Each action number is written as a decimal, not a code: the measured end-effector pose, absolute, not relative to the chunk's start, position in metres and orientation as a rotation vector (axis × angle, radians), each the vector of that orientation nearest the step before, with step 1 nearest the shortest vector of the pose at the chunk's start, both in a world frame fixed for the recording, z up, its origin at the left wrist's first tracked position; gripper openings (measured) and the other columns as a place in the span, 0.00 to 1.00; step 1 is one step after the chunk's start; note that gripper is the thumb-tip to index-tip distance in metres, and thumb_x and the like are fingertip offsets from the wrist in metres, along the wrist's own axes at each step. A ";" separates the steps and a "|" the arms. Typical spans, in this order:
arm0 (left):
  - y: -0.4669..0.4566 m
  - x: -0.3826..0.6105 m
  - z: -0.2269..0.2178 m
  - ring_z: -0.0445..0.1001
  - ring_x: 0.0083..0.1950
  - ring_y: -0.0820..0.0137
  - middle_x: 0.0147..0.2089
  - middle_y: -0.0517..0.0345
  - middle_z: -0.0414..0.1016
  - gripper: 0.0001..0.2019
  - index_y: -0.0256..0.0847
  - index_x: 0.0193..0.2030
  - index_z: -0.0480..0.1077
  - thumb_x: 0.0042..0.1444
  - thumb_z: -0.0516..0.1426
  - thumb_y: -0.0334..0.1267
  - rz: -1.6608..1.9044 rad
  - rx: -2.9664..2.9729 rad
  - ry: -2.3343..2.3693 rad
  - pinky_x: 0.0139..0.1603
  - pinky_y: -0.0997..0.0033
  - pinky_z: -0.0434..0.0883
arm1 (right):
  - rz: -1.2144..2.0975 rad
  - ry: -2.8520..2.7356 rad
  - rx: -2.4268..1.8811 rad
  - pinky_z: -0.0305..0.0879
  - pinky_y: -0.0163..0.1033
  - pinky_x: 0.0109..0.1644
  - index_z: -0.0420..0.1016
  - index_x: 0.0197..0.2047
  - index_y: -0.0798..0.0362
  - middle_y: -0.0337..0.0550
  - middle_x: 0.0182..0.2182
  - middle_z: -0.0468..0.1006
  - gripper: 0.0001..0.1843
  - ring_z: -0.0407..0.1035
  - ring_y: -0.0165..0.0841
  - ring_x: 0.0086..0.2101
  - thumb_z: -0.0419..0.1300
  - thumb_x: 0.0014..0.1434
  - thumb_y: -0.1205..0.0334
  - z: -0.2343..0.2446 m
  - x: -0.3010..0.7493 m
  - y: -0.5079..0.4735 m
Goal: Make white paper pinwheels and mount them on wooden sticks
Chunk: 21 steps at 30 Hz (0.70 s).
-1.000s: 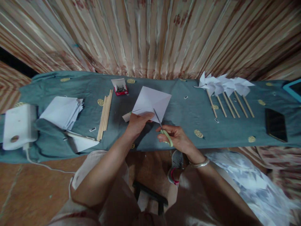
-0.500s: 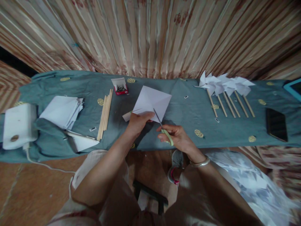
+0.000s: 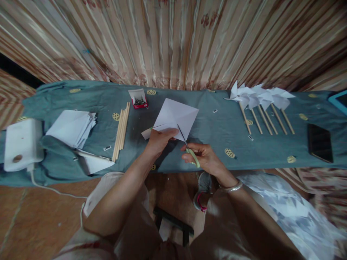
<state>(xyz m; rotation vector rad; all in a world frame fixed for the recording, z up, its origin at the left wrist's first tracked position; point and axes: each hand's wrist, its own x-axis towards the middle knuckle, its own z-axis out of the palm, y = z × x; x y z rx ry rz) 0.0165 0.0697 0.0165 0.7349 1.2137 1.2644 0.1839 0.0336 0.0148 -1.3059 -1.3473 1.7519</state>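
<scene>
A creased white square of paper is pinched at its near left edge by my left hand, thumb on top. My right hand grips green-handled scissors, whose blade lies over the paper's near corner. A slit runs in from the paper's left corner, beside my left hand. Just left of that hand, a small pale strip sticks out; its far end is hidden. Beyond the paper stands an open red-and-white box of small metal pieces.
Wooden sticks and a stack of white paper lie to the left, near a white device with a cable. Several paper pinwheels and a black phone lie right. A plastic bag is below.
Hardly anything differs. The paper has shifted very slightly to the right; both hands and the scissors keep nearly the same pose.
</scene>
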 end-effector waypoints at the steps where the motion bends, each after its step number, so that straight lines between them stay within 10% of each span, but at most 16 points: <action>1: 0.070 0.016 0.017 0.72 0.27 0.69 0.26 0.58 0.76 0.11 0.41 0.23 0.73 0.31 0.68 0.38 1.264 0.734 1.215 0.26 0.73 0.71 | 1.756 -1.345 -1.303 0.57 0.32 0.24 0.76 0.33 0.53 0.32 0.19 0.71 0.27 0.61 0.25 0.21 0.74 0.38 0.41 0.015 0.184 0.034; 21: 0.070 0.015 0.012 0.73 0.27 0.70 0.26 0.59 0.76 0.10 0.39 0.23 0.74 0.33 0.68 0.37 1.272 0.721 1.187 0.27 0.73 0.71 | 1.784 -1.255 -1.321 0.55 0.32 0.23 0.76 0.31 0.53 0.30 0.18 0.68 0.27 0.59 0.23 0.19 0.75 0.34 0.42 0.016 0.182 0.034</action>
